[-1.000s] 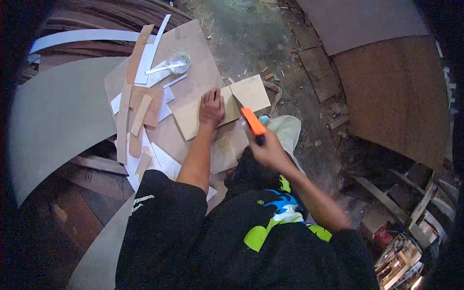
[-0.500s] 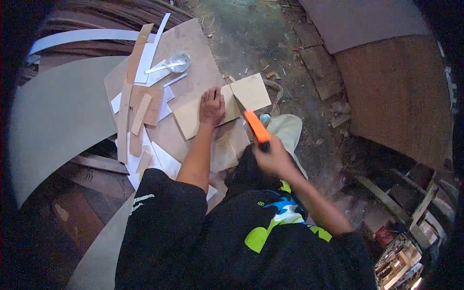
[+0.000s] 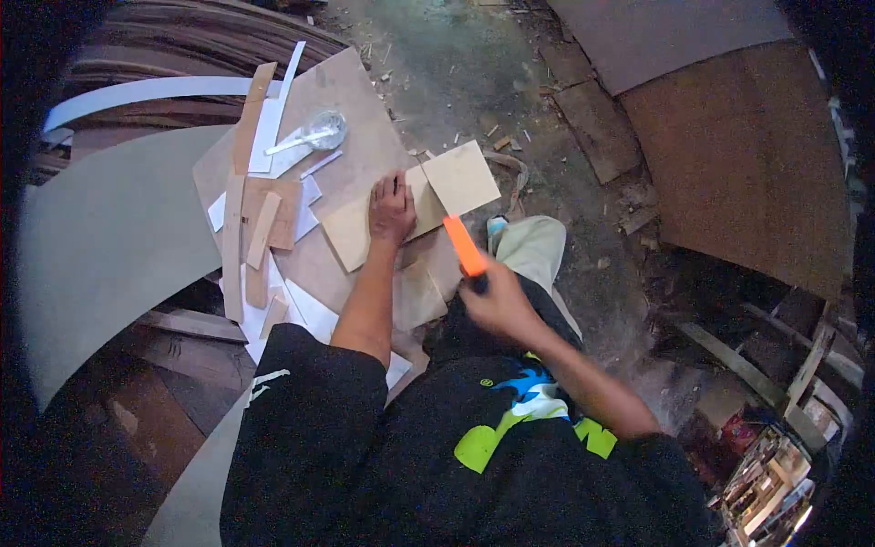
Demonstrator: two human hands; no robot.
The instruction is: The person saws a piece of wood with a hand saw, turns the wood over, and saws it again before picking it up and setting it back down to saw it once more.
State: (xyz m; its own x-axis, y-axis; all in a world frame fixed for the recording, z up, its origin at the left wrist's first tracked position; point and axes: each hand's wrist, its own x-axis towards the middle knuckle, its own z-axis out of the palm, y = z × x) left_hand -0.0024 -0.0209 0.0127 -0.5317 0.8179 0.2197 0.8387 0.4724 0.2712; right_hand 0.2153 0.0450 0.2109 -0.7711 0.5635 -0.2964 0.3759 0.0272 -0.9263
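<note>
Pale sheet (image 3: 415,205) pinned flat, orange knife (image 3: 464,247) at its edge

The sheet is a thin, pale tan piece with straight edges, lying flat and skewed on a larger brown board (image 3: 351,100); its far right corner juts past the board over the floor. The left hand (image 3: 391,210) presses down on its middle, palm flat, fingers spread. The knife has a bright orange handle, slanted up and to the left, its tip near the sheet's near edge; the right hand (image 3: 492,305) is closed around its lower end

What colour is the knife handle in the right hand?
Bright orange; the knife in the right hand shows in the head view.
</note>
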